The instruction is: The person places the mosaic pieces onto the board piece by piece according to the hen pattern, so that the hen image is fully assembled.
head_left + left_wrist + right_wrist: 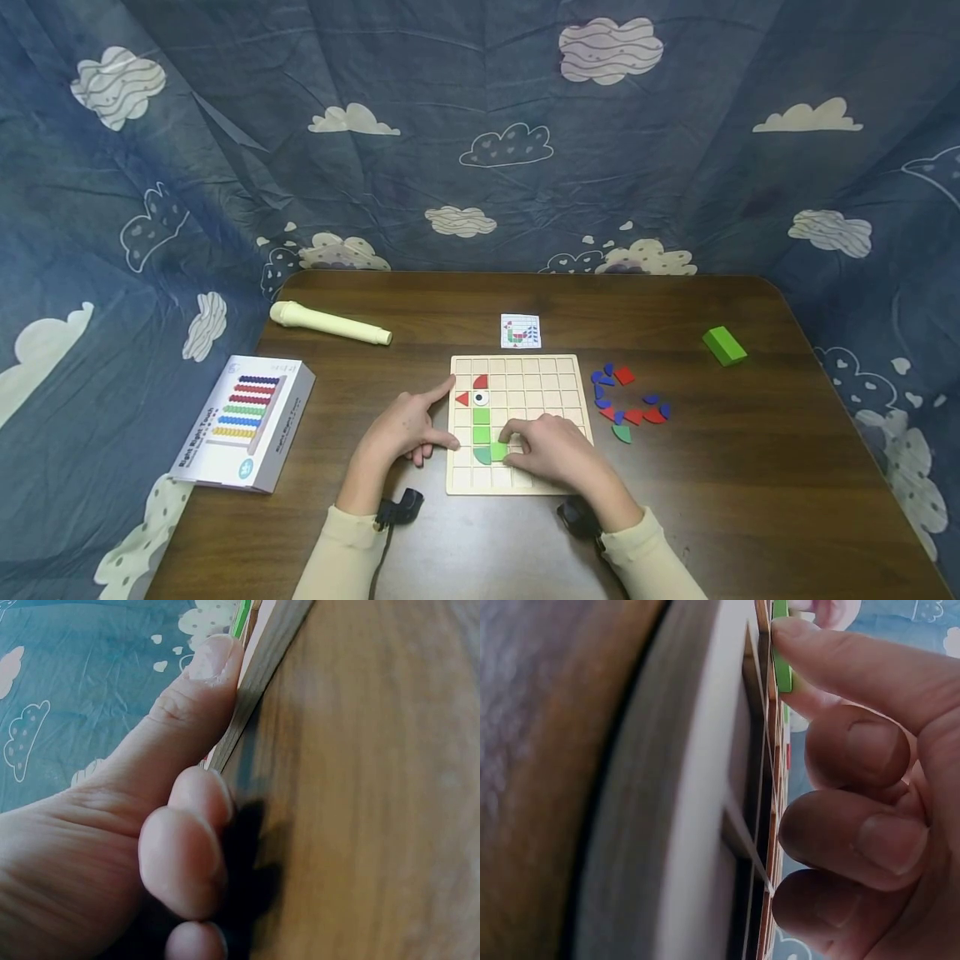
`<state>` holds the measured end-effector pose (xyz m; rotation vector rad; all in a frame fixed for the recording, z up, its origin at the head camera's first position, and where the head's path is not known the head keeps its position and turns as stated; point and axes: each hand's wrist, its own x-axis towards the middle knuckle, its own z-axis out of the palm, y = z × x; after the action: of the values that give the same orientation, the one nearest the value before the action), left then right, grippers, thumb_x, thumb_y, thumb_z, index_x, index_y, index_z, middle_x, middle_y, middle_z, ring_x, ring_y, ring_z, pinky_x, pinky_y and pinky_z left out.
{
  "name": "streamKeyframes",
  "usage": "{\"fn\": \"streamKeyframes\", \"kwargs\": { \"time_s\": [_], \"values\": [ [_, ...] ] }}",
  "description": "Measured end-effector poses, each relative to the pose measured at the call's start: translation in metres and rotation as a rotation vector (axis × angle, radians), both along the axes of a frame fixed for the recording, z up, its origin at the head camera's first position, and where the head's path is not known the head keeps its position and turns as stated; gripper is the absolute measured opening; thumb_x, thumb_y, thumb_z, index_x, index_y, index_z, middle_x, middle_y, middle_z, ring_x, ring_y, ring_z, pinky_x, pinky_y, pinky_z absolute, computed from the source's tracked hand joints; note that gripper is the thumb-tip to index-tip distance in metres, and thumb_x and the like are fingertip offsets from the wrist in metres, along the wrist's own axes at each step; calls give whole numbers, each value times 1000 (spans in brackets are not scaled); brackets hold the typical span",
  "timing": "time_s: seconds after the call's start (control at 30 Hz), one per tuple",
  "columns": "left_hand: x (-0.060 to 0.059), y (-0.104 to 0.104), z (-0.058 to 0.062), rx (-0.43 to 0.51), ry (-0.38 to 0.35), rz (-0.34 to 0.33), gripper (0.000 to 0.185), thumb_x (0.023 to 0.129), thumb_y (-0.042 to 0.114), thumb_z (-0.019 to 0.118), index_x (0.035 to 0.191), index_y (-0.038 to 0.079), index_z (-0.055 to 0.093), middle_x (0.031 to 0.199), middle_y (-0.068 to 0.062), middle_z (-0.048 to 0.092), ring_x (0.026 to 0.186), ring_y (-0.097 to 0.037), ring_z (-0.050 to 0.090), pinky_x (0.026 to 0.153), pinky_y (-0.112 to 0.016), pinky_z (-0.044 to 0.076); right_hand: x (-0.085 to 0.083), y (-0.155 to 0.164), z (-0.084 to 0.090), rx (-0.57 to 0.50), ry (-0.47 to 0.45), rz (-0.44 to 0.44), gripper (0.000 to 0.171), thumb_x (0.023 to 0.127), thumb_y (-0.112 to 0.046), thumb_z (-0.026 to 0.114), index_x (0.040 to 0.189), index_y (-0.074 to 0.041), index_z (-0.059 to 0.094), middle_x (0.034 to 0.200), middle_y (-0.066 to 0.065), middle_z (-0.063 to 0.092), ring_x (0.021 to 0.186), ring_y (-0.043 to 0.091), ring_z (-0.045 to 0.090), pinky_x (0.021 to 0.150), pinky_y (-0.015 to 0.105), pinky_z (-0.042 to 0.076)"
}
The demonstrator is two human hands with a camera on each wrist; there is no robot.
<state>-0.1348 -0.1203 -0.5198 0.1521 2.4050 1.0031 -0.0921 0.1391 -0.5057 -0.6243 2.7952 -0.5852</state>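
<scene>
A pale wooden grid board (536, 390) lies in the middle of the table. My right hand (553, 450) pinches a light green square tile (498, 452) between thumb and index finger at the board's lower part; its other fingers are curled. That tile (782, 671) also shows under the thumb in the right wrist view. My left hand (401, 427) touches the board's left edge with extended index finger and thumb (214, 664). On the board are green squares (481, 435), a dark green quarter circle (482, 456), an eye tile (481, 398), a red triangle (462, 399) and a red quarter circle (481, 382).
Loose blue, red and green pieces (633, 416) lie right of the board. A pattern card (521, 332) is behind it. A green block (724, 346) stands far right, a cream microphone-shaped object (330, 322) back left, and a white box (243, 422) at left.
</scene>
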Motion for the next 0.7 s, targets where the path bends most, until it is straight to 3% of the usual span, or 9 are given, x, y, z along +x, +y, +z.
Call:
{"fn": "streamKeyframes", "kwargs": {
  "time_s": [0.4, 0.7],
  "values": [
    [-1, -1, -1, -4, 6, -5, 110, 64, 41, 92, 155, 43, 31, 51, -4, 58, 40, -18, 60, 38, -24, 47, 0, 2, 0, 2, 19, 38, 27, 79, -44, 81, 101, -30, 73, 56, -16, 46, 52, 2, 40, 49, 24, 32],
    [0, -2, -3, 9, 7, -8, 110, 64, 40, 92, 155, 44, 30, 50, -4, 57, 39, -18, 59, 40, -29, 51, 2, -2, -1, -6, 55, 63, 20, 81, -41, 80, 97, -31, 74, 56, -17, 45, 52, 2, 37, 48, 24, 31]
  ]
}}
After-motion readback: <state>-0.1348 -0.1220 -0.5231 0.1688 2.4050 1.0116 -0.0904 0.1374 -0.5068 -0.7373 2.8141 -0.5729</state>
